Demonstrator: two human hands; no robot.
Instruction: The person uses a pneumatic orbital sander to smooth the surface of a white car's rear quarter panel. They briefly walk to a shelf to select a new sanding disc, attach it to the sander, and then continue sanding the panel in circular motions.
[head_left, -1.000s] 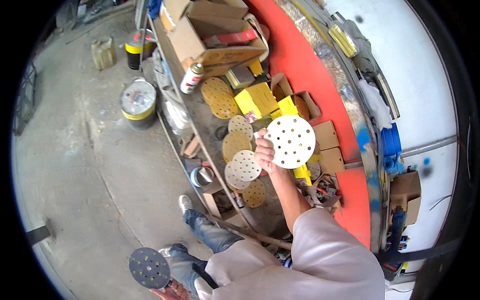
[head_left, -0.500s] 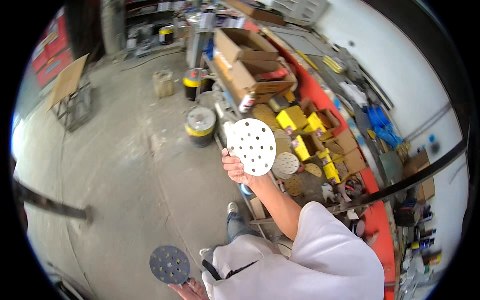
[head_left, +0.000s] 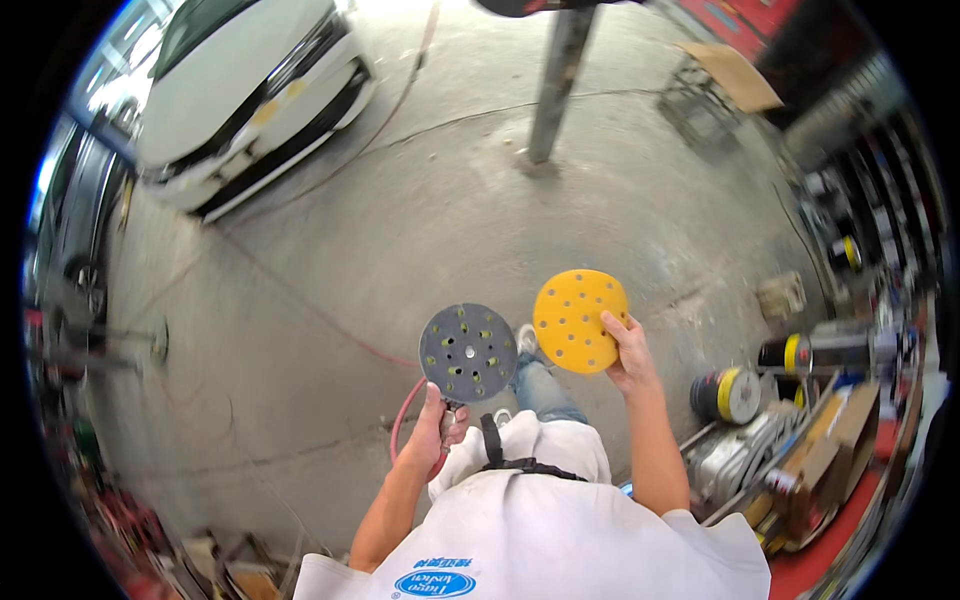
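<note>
My left hand (head_left: 434, 432) is closed round the metal-looking grip of a sander, whose round dark grey backing pad (head_left: 440, 345) faces up. Holes dot the pad, and there are yellowish-green marks around several of them. A red air hose (head_left: 396, 424) curves away from the sander beside my left wrist. To the right, my right hand (head_left: 630, 358) pinches the right edge of a yellow sanding disc (head_left: 578, 329) with many punched holes, thumb on top and fingers mostly hidden beneath. The disc is held next to the pad, with a small gap between them.
A white car (head_left: 235, 90) stands at the far left. A grey post (head_left: 560, 90) rises from the concrete floor ahead. At the right are a lidded can (head_left: 738, 395), cardboard boxes (head_left: 835, 440) and a plastic jug (head_left: 780, 297). The hose crosses the floor leftward.
My view has turned left, from the bench toward the car. The left hand has raised the sander. The disc has come down beside the pad, its yellow face now showing instead of the white.
</note>
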